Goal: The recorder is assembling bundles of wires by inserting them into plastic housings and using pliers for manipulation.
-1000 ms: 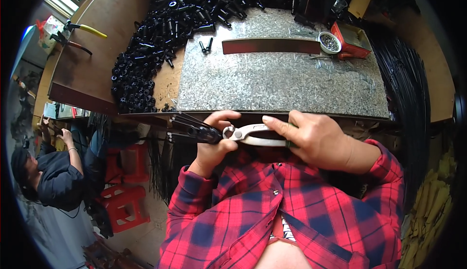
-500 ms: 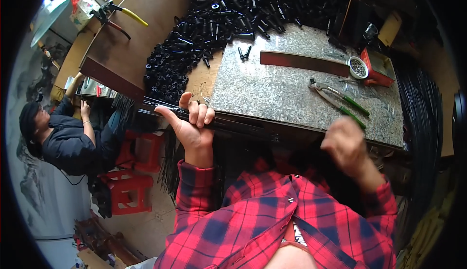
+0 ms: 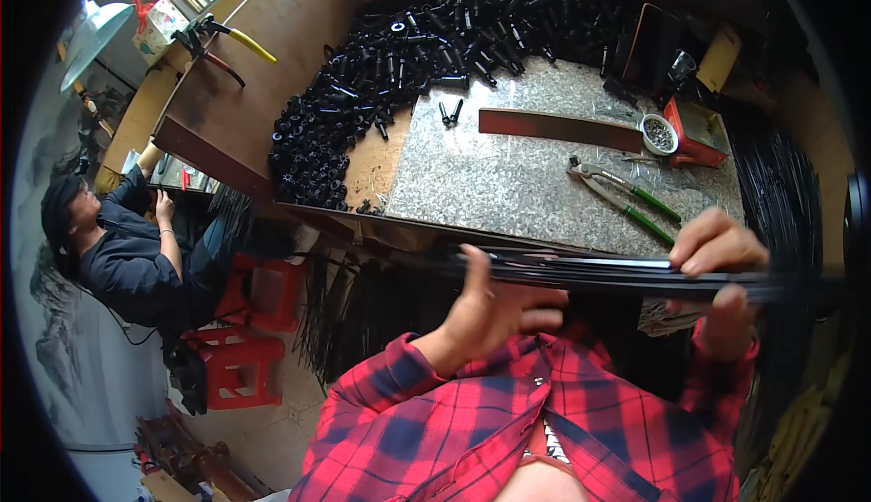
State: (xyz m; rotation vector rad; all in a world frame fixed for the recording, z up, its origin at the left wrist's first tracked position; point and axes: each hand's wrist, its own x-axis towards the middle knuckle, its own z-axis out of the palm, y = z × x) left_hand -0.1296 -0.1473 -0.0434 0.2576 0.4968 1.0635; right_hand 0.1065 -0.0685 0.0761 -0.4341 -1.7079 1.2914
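Note:
A bundle of long, thin black rods [image 3: 599,270] lies across in front of me, just off the near edge of the bench, its right part blurred. Toward its right end my right hand [image 3: 721,248] is closed around it, thumb below and fingers above. My left hand [image 3: 481,316] is at the bundle's left part, thumb raised and fingers stretched out beneath; it is slightly blurred and not wrapped round the rods. Beyond the bundle, pliers with green handles [image 3: 635,195] rest with their jaws spread on the speckled stone slab [image 3: 508,184].
A big heap of black cylindrical parts [image 3: 435,44] covers the bench's back and left. A flat brown strip [image 3: 558,130], a white bowl of small metal bits [image 3: 660,134] and a red box [image 3: 694,130] sit on the slab. A co-worker [image 3: 118,239] sits at left, near red stools [image 3: 236,361].
The rod bundle has shifted from the left to the right. My right hand now grips it; my left hand has moved right and down, its fingers straightened.

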